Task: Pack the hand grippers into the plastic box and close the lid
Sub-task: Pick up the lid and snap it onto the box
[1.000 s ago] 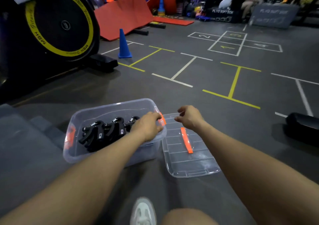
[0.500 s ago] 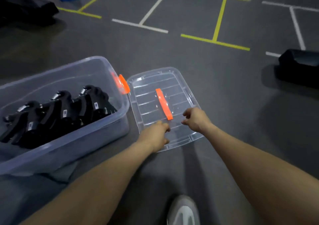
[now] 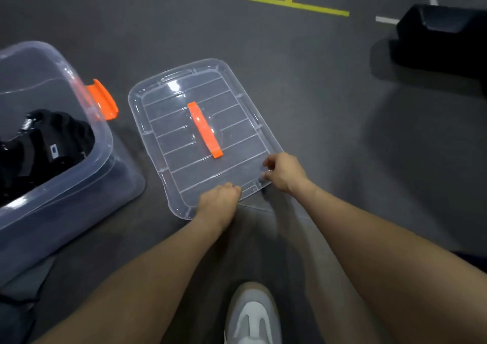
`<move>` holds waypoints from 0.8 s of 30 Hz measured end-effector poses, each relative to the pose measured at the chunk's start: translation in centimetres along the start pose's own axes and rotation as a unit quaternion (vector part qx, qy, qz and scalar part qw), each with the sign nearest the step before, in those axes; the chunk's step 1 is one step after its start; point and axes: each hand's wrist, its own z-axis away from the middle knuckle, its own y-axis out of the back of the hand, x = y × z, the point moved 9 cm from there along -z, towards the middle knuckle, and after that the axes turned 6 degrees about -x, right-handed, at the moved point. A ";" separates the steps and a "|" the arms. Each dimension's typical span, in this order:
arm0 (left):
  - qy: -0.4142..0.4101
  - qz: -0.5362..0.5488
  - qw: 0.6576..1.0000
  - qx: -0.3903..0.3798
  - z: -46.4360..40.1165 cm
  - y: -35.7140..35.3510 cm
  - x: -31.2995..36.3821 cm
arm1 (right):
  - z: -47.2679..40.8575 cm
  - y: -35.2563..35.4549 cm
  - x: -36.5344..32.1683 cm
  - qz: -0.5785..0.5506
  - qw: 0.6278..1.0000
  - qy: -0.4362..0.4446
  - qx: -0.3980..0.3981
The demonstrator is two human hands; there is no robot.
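From the head camera, a clear lid [image 3: 203, 135] with an orange handle lies on the grey floor beside the open plastic box [image 3: 52, 159], which holds the black hand grippers [image 3: 39, 143]. To seat it well, lift it level and line up its corners over the box. The left hand [image 3: 220, 201] and right hand [image 3: 280, 172] both curl onto the lid's near edge, gripping it.

Glossy clear plastic lid [image 3: 184, 122] on matt grey floor [image 3: 329, 106].
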 end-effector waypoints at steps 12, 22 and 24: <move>-0.003 -0.020 0.995 0.100 4.6 8.7 3.0 | 5.6 7.7 -1.1 -0.015 0.993 0.004 0.118; 0.051 0.059 0.950 0.303 14.2 24.6 1.3 | 15.9 19.3 -12.9 -0.016 0.950 0.175 0.258; 0.042 0.104 0.941 0.319 16.4 27.0 0.2 | 18.3 20.9 -15.8 -0.024 0.939 0.218 0.266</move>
